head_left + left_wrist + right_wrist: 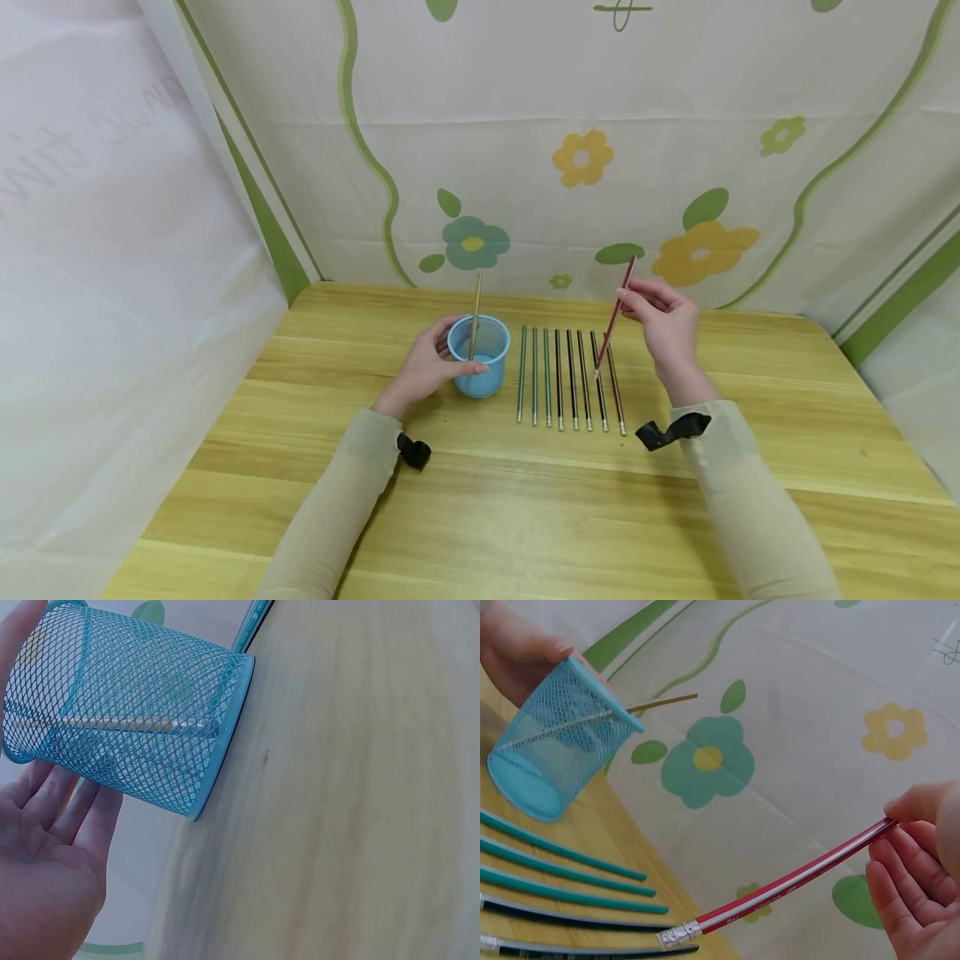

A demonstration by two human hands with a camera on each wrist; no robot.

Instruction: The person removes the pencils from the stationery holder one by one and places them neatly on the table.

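A blue mesh pen cup (481,379) stands upright on the table, and my left hand (431,367) grips it round its left side, thumb across the front near the rim. One gold pencil (477,308) leans inside the cup, its upper end above the rim. My right hand (663,325) pinches a red pencil (795,889) near its upper end. This pencil tilts with its white eraser end down, over the right part of a row of pencils. That row holds green pencils (535,375), several black pencils (573,375) and one dark red pencil (615,387), side by side.
The wooden table (480,517) extends in front of the cup and the row. Behind its far edge hangs a white curtain (480,167) with flowers and leaves, and more white cloth (112,333) hangs at the left. A black strap (673,430) sits on the right wrist.
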